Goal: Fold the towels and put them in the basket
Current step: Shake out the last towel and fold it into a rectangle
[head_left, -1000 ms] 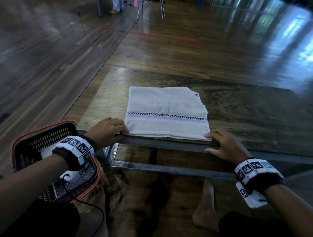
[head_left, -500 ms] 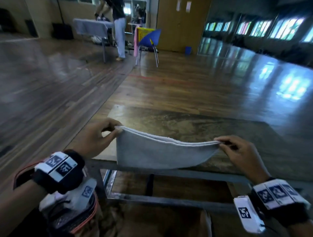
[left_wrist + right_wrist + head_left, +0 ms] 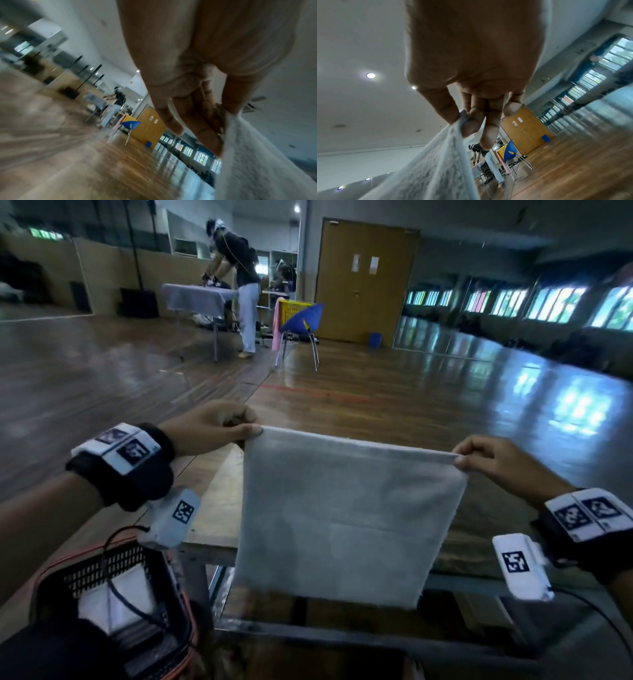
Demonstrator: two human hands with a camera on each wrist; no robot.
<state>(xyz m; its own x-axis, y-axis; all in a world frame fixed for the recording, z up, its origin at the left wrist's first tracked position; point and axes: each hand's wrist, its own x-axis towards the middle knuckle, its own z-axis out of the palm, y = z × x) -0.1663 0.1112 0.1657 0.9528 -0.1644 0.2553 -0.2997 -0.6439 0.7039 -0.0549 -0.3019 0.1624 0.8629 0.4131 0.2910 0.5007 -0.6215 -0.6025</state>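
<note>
- The left hand (image 3: 209, 428) pinched the upper left corner of the towel (image 3: 342, 515) between thumb and fingers (image 3: 202, 129), the cloth clamped at the tips
- The right hand (image 3: 493, 463) pinched the towel's upper right corner the same way, thumb against the curled fingers (image 3: 471, 121), the little finger standing free of the cloth
- The towel, pale grey-white and folded, hung as a flat sheet between the two hands, its top edge stretched nearly level and sloping a little down toward the right hand
- The towel's lower edge dangled in front of the near edge of the worktop (image 3: 219, 508), clear of its surface
- The worktop, a dark worn board on a metal frame, lay behind and below the towel
- A black mesh basket (image 3: 113, 573) with an orange rim sat on the floor below and to the left of the towel, beneath the left forearm; a folded white towel (image 3: 113, 601) already lay inside it, with a black cable across it
- Well beyond the towel, across the shiny wooden floor (image 3: 394, 392), stood a blue chair (image 3: 301, 320) with a yellow crate just behind it
- Left of the chair another person (image 3: 243, 285) bent over a cloth-covered table (image 3: 195, 299)
- Brown double doors (image 3: 366, 278) stood behind the chair
</note>
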